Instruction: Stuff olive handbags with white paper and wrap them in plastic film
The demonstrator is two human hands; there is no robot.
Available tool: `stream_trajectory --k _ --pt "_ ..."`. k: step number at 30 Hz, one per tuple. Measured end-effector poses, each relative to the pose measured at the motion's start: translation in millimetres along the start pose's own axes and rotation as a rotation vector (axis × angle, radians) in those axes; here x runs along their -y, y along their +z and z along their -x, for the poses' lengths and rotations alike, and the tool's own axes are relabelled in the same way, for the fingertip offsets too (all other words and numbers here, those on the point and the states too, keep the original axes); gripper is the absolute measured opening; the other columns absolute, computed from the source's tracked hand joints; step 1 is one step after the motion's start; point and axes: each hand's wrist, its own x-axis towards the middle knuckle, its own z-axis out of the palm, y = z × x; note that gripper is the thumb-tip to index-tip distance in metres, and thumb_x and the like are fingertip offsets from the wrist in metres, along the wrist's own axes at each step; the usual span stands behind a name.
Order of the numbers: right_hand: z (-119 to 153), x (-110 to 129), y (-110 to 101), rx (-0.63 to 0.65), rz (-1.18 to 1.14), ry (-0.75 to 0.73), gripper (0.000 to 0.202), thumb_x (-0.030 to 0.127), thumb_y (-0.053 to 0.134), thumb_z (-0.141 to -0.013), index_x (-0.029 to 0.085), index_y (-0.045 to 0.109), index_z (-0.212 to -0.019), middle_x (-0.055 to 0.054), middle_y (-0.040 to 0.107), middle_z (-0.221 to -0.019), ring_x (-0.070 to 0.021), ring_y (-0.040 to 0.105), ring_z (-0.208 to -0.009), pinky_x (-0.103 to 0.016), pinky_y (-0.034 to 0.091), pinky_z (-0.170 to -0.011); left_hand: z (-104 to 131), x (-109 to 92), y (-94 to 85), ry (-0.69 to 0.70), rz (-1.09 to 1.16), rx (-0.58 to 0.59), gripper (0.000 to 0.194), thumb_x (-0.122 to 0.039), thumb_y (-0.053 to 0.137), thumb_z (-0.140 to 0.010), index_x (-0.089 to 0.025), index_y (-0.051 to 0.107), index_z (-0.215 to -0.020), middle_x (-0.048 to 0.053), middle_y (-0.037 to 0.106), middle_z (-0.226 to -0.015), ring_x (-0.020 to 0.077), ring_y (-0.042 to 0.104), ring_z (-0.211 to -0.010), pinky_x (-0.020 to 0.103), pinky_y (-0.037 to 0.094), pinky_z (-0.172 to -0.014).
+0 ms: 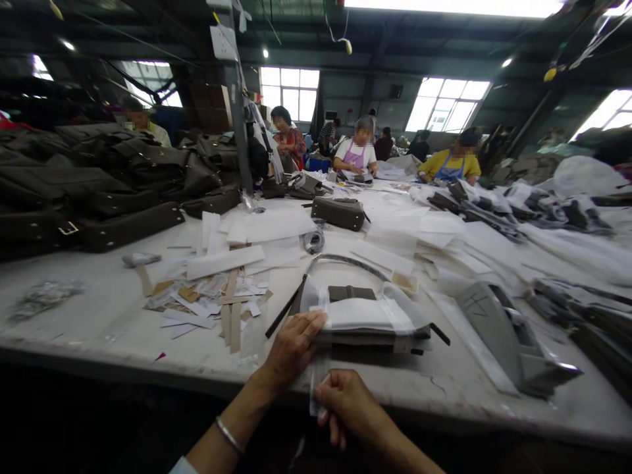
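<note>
A dark olive handbag (351, 293) lies at the table's front, partly covered by a white wrapping sheet (363, 315). Its strap (353, 258) arches behind it, loosely covered with thin translucent wrap. My left hand (296, 339) grips the bag's left end, fingers over the edge of the white sheet; the thumb is mostly hidden. From under that hand a translucent strip (318, 368) hangs down past the table edge. My right hand (348, 401) is closed in a pinch on this strip, just below and right of the left hand.
Paper and card scraps (217, 306) lie left, beside a small clear packet (47, 299). White sheets (271, 225), a tape roll (313, 241) and another bag (338, 212) are behind. A grey-green bag piece (498, 329) lies right. Bags (89, 191) are heaped left; several people work across the table.
</note>
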Motion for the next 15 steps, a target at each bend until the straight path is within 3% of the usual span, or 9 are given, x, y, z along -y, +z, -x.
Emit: stream_trajectory --k 3,8,15 --pt "3.3 -2.5 -0.6 0.009 -0.003 -0.019 0.046 0.061 0.063 -0.063 0.019 0.048 -0.075 0.001 0.064 -0.056 -0.007 0.047 -0.03 -0.017 0.03 -0.028 2.0 1.6 -5.6 0.088 0.022 0.045 0.063 -0.002 0.051 -0.083 -0.018 0.041 -0.143 0.011 0.057 -0.137 0.0223 0.05 -0.129 0.04 0.046 -0.103" --pt "7.8 -3.5 -7.5 0.072 0.025 -0.025 0.042 0.057 0.066 -0.066 0.018 0.051 -0.075 0.002 0.063 -0.053 -0.0072 0.045 -0.029 -0.016 0.027 -0.029 5.2 2.0 -6.5 0.069 0.042 0.063 0.061 -0.007 0.051 -0.088 -0.021 0.038 -0.146 0.012 0.056 -0.138 0.0234 0.048 -0.132 0.042 0.044 -0.106" --pt "13.8 -6.2 -17.8 0.174 0.036 -0.066 0.029 0.044 0.065 -0.07 0.017 0.055 -0.073 0.002 0.064 -0.053 -0.006 0.043 -0.029 -0.015 0.022 -0.03 4.0 -0.8 -6.5 0.094 0.055 0.024 0.049 -0.008 0.05 -0.091 -0.018 0.046 -0.139 0.01 0.061 -0.132 0.0227 0.048 -0.133 0.042 0.045 -0.106"
